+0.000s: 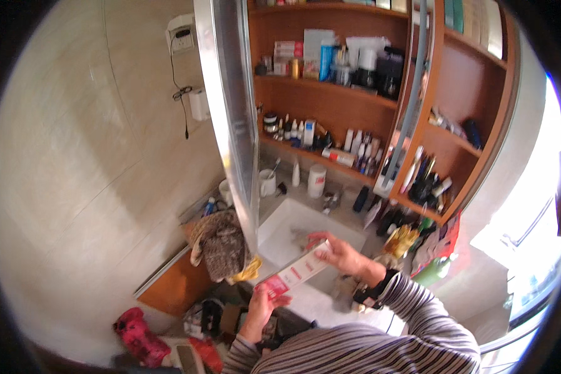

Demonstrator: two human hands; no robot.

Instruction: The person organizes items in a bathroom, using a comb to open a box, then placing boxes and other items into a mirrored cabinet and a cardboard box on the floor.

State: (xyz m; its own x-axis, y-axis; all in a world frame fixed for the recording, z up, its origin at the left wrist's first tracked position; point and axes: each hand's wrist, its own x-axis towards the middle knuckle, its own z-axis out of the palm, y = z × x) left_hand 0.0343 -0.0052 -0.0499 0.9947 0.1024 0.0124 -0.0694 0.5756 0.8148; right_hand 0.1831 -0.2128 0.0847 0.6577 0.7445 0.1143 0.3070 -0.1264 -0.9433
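A long, slim white and red cardboard box (299, 271) bearing writing is held slantwise between both hands. My left hand (261, 306) grips its red lower-left end. At the white upper-right end, my right hand (343, 255) closes around the box with thumb and fingers. Beneath them lies a white rectangular sink basin (280, 233), its near part hidden by the box and my right arm. Above the sink stands a wooden wall cabinet (327, 100); its framed door (231, 107) swings outward just left of the hands.
Bottles and boxes crowd the cabinet shelves. Behind the sink stand a white cup (267, 183) and a white canister (316, 181). A dark patterned cloth (222, 243) hangs at left. A green bottle (434, 271) is near the window on the right. Red fabric (142, 336) lies lower left.
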